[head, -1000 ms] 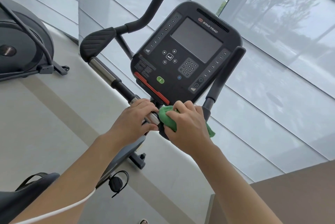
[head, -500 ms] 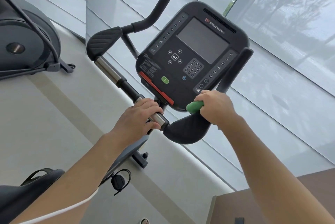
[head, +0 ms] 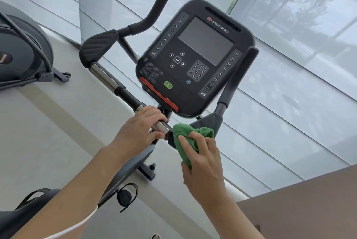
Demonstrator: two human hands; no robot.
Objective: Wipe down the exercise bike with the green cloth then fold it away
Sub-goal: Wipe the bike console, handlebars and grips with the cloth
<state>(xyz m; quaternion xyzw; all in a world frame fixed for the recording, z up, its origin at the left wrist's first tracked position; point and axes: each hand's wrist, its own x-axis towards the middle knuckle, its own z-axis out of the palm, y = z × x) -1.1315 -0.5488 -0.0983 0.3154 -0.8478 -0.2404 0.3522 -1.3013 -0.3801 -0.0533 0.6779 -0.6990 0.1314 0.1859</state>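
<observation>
Green terry fabric, the green cloth [head: 190, 138], sits bunched under the right hand [head: 202, 158] in the head view, pressed against the dark elbow pad at the right end of the exercise bike's handlebar [head: 116, 86]. The fingers [head: 185, 139] of that hand curl over the cloth and clutch it, with the thumb underneath at the cloth's lower edge; a fold of cloth pokes out beyond the knuckles toward the padded rest [head: 209, 120].

Just to the left of the cloth, nearly touching it, the left hand [head: 140, 132] wraps around the chrome pulse sensor [head: 162, 127] on the handlebar, fingers over the top and thumb below, gripping the bar firmly.

Directly beyond both hands rises the Star Trac console [head: 195, 59], its screen dark, a green button and a red strip along its lower edge closest to the left hand's knuckles. Farther out from the left hand the bar runs up to a second chrome section and the ribbed left elbow pad [head: 98, 46], then an upright black grip [head: 156, 8]. Beyond the right hand stands the other upright grip [head: 238, 76].

Below the left forearm, a white cable [head: 77, 225] crosses the arm, and a pedal with a strap [head: 125, 196] shows under it. Far to the left of the left hand is another machine [head: 21, 55]. Frosted window panels [head: 289, 64] fill the background beyond the console.
</observation>
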